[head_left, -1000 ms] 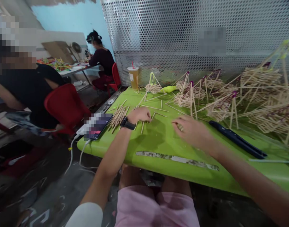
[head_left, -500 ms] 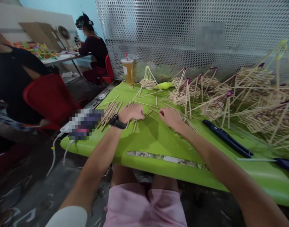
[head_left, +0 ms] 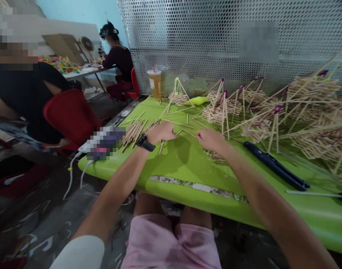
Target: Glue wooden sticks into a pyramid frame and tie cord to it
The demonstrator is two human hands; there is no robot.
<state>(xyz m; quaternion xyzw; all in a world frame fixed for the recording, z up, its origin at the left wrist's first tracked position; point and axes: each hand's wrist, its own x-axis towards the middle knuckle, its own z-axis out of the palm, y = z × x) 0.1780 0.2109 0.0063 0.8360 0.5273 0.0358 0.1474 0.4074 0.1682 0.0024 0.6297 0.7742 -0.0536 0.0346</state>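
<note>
My left hand (head_left: 164, 131), with a dark watch on its wrist, is closed beside a loose pile of thin wooden sticks (head_left: 134, 131). The tip of a short stick shows at its fingers. My right hand (head_left: 211, 139) is closed, its fingertips pinched at the end of another wooden stick (head_left: 189, 132) that points toward the left hand. The two sticks nearly meet between the hands. Partly under my right wrist lies a small stack of sticks (head_left: 215, 156). My curled fingers hide the exact grips.
Stick-built pieces with purple ties (head_left: 224, 110) crowd the green table (head_left: 171, 164) at the right. A dark blue tool (head_left: 276, 166) lies right of my forearm. A drink cup (head_left: 155, 84) stands by the perforated metal panel (head_left: 199, 45). Two other people sit at the left.
My right hand has shifted a little right, widening the gap between the hands. The view has swung slightly left. Both hands stay closed.
</note>
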